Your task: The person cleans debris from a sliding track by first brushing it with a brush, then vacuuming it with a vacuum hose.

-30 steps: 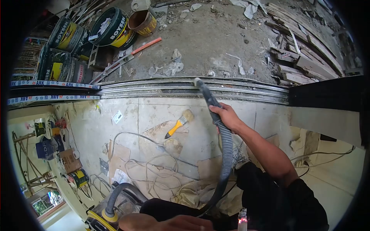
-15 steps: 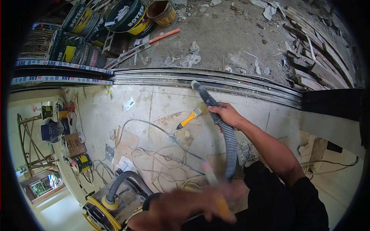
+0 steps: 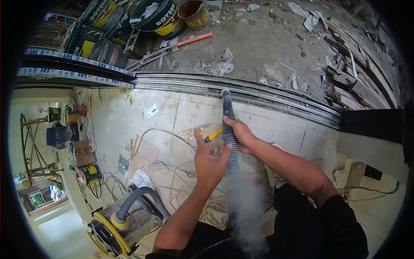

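Risen since a second ago from the bottom edge: left hand point(image 3: 208, 162), open, empty, fingers spread beside vacuum hose point(image 3: 232, 151). Right hand point(image 3: 239, 134) wrapped around hose, nozzle aimed at twelve o'clock into door track point(image 3: 276, 97); yellow brush point(image 3: 212, 134) behind.

Below you the tiled floor point(image 3: 129, 116) carries a yellow-handled brush point(image 3: 212, 134) at centre, tangled cords point(image 3: 172, 172) and cardboard point(image 3: 144, 157) toward 7 o'clock, and a yellow vacuum canister point(image 3: 118, 222) there too. Paint cans point(image 3: 161, 17) sit at 11 o'clock.
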Available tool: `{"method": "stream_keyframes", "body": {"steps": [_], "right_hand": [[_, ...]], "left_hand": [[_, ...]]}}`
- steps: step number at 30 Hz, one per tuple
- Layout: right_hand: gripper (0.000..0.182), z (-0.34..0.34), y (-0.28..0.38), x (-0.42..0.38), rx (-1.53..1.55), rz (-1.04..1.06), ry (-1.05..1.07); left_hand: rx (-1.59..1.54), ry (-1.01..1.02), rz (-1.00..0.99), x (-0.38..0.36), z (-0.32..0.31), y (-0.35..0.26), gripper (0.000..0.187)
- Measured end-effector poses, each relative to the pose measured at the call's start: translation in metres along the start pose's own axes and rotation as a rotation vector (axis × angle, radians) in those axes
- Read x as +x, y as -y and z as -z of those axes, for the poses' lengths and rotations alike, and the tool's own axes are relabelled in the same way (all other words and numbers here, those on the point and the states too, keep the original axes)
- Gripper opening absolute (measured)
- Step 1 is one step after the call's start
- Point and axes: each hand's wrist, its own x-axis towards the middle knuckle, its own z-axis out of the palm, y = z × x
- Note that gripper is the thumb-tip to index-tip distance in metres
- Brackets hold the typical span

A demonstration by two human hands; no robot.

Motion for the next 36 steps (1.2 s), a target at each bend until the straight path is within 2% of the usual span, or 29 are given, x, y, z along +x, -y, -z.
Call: {"method": "stream_keyframes", "body": {"steps": [2, 4, 6, 8, 15, 17, 19, 21, 23, 24, 25, 26, 28, 30, 32, 34, 36], "right_hand": [[0.038, -0.014, -0.016, 0.021, 0.21, -0.019, 0.196], [0.038, -0.024, -0.027, 0.039, 0.263, -0.026, 0.213], [0.038, -0.036, -0.024, 0.036, 0.307, -0.039, 0.235], [0.038, -0.051, -0.002, 0.005, 0.249, -0.107, 0.079], [0.035, -0.048, -0.015, 0.027, 0.19, -0.097, 0.125], [0.035, -0.054, -0.018, 0.028, 0.273, -0.056, 0.041], [0.036, -0.058, -0.024, 0.04, 0.271, -0.04, 0.028], [0.036, -0.065, -0.027, 0.048, 0.27, -0.015, 0.01], [0.031, -0.076, -0.028, 0.052, 0.409, 0.021, -0.045], [0.031, -0.079, -0.026, 0.049, 0.407, 0.028, -0.055], [0.03, -0.081, -0.022, 0.043, 0.449, 0.013, -0.022], [0.029, -0.083, -0.019, 0.036, 0.491, -0.006, 0.012], [0.03, -0.079, -0.013, 0.036, 0.406, -0.036, -0.017], [0.033, -0.073, -0.008, 0.04, 0.314, -0.048, 0.093], [0.038, -0.056, -0.009, 0.051, 0.256, -0.07, 0.117], [0.044, -0.032, -0.024, 0.067, 0.203, -0.093, 0.15], [0.042, -0.001, -0.044, 0.078, -1.194, 0.747, -0.019]], "left_hand": [[-0.003, -0.02, -0.035, 0.008, 0.001, 0.001, 0.106], [-0.018, -0.067, -0.107, 0.018, 0.006, 0.003, 0.104], [0.028, -0.105, -0.095, 0.021, 0.005, 0.017, 0.102], [0.072, -0.138, -0.078, 0.02, 0.001, 0.026, 0.101], [-0.165, -0.235, 0.012, 0.014, 0.0, 0.032, 0.093], [-0.196, -0.268, 0.049, 0.009, 0.0, 0.036, 0.093], [0.225, -0.35, 0.035, 0.001, -0.002, 0.044, 0.093], [0.203, -0.403, 0.012, 0.004, 0.003, 0.046, 0.092], [0.17, -0.449, -0.014, 0.011, 0.009, 0.042, 0.093], [0.201, -0.528, -0.03, 0.016, 0.013, 0.037, 0.091], [0.23, -0.607, -0.044, 0.022, 0.016, 0.035, 0.089], [0.222, -0.601, -0.041, 0.028, 0.02, 0.037, 0.089], [0.299, -0.661, -0.1, 0.041, 0.031, 0.044, 0.087], [0.336, -0.632, -0.122, 0.053, 0.043, 0.044, 0.086], [0.376, -0.609, -0.148, 0.065, 0.056, 0.04, 0.085], [0.474, -0.589, -0.27, 0.074, 0.071, 0.031, 0.084], [0.452, -0.557, -0.203, 0.082, 0.087, 0.022, 0.083]]}}
